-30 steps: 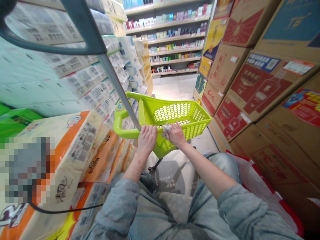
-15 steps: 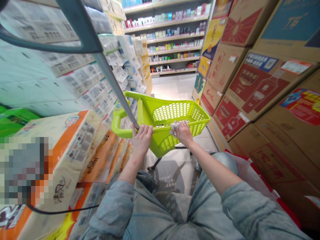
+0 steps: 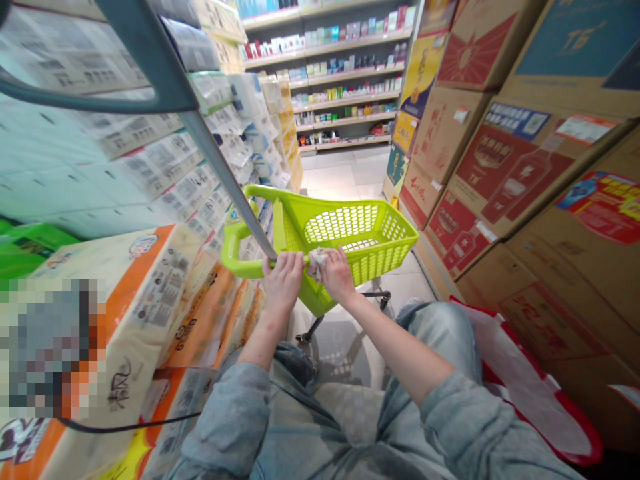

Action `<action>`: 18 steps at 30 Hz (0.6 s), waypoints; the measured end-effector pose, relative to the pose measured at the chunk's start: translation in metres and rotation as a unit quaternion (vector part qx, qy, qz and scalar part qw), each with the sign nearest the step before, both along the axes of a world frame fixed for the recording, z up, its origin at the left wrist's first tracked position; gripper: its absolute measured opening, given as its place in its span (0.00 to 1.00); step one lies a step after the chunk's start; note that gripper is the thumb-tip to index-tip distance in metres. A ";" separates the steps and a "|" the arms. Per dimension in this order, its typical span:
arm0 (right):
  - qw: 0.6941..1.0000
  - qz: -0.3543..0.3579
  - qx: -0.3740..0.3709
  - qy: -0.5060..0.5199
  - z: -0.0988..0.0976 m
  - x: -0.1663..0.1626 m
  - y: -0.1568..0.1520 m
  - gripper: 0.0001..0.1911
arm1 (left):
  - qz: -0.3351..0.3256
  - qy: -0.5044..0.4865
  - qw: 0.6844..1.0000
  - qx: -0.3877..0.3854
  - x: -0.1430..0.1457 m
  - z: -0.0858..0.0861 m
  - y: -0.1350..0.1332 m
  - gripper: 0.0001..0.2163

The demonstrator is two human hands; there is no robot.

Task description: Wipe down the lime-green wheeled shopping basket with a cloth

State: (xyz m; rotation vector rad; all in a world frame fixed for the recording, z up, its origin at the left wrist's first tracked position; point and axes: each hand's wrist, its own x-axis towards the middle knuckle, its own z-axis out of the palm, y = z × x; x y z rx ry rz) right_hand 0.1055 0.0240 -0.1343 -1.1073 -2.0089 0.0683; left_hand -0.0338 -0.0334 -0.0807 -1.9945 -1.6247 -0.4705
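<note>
In front of me stands a lime-green plastic shopping cart [image 3: 385, 250] with perforated sides and dark wheeled legs. A long grey handle pole [image 3: 227, 183] rises from its left end to a dark grip at the upper left. My left hand [image 3: 283, 280] is closed over the near rim, beside the foot of the pole. Just to its right, my right hand [image 3: 339, 275] pinches a crumpled whitish wipe [image 3: 318, 263] against the same rim. The cart's basket holds nothing that I can see.
Stacked cardboard cartons [image 3: 520, 173] line the right side. Packs of tissue paper [image 3: 165, 300] are piled on the left. A red-edged bag [image 3: 535, 393] lies by my right leg. Shelves of small boxed goods [image 3: 345, 67] stand at the far end.
My right hand has slid left along the rim with the wipe, closing up to my left hand. The left hand stays at the same spot on the cart.
</note>
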 end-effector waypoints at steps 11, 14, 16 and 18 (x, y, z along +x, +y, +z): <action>0.991 -0.105 -0.002 -0.085 -0.032 0.093 0.037 0.13 | -0.037 -0.010 0.999 0.005 -0.009 -0.003 -0.003 0.18; 0.988 -0.122 0.004 -0.090 -0.032 0.096 0.039 0.12 | -0.054 -0.041 0.997 0.030 -0.012 -0.002 -0.001 0.17; 0.988 -0.125 0.009 -0.090 -0.033 0.095 0.040 0.12 | -0.056 -0.066 0.995 0.050 -0.014 0.000 0.000 0.16; 0.988 -0.121 0.010 -0.094 -0.033 0.095 0.041 0.12 | -0.048 -0.078 0.994 0.067 -0.017 0.001 -0.001 0.16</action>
